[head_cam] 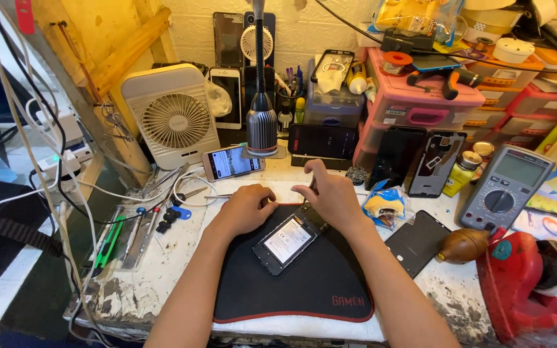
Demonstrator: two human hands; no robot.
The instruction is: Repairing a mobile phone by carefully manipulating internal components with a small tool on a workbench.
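Left hand [247, 210]: fingers curled loosely, resting on black mat's [317, 290] far edge beside opened phone [289, 237].
Right hand [331, 196]: fingers pinched on thin tool, its tip at phone's top corner.

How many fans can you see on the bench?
2: a white desk fan standing at the back left, and a small white fan against the wall behind the lamp post. Clutter may hide others.
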